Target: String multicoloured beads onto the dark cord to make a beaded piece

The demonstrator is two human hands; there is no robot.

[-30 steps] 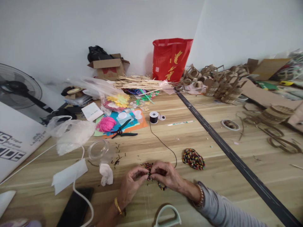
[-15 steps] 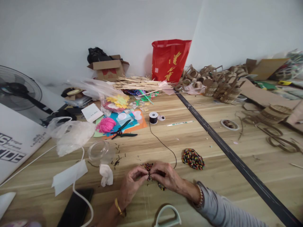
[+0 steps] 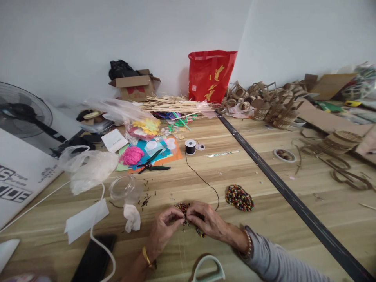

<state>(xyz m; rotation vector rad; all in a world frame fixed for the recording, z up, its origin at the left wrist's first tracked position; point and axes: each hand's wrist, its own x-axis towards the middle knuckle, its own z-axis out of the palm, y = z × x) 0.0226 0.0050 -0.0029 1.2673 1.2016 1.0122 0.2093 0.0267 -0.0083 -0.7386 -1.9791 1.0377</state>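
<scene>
My left hand [image 3: 167, 226] is closed in a pinch, its thumb and forefinger on what looks like a small dark bead [image 3: 184, 218]. Against it, my right hand [image 3: 207, 220] pinches the thin black cord, though its fingers hide most of the grip. The black cord [image 3: 202, 178] runs from a spool [image 3: 190, 147] down behind my right hand. Loose beads [image 3: 182, 206] lie in a pile just beyond the fingertips. A short length of strung beads [image 3: 200, 233] shows below my right hand. Off to the right lies a coiled heap of colourful bead strings [image 3: 239, 197].
Pliers [image 3: 151, 162] lie on coloured sheets beside pink yarn [image 3: 131, 155]. A clear jar [image 3: 123, 188], crumpled tissue [image 3: 132, 217], phone [image 3: 94, 256] and white cable are left. A pale green handle [image 3: 208, 266] is near the front. Small baskets [image 3: 282, 111] and a red bag [image 3: 211, 76] stand behind.
The fingertips have shifted very slightly around the small dark bead, with the hands staying in the same place. Everything else on the table looks the same.
</scene>
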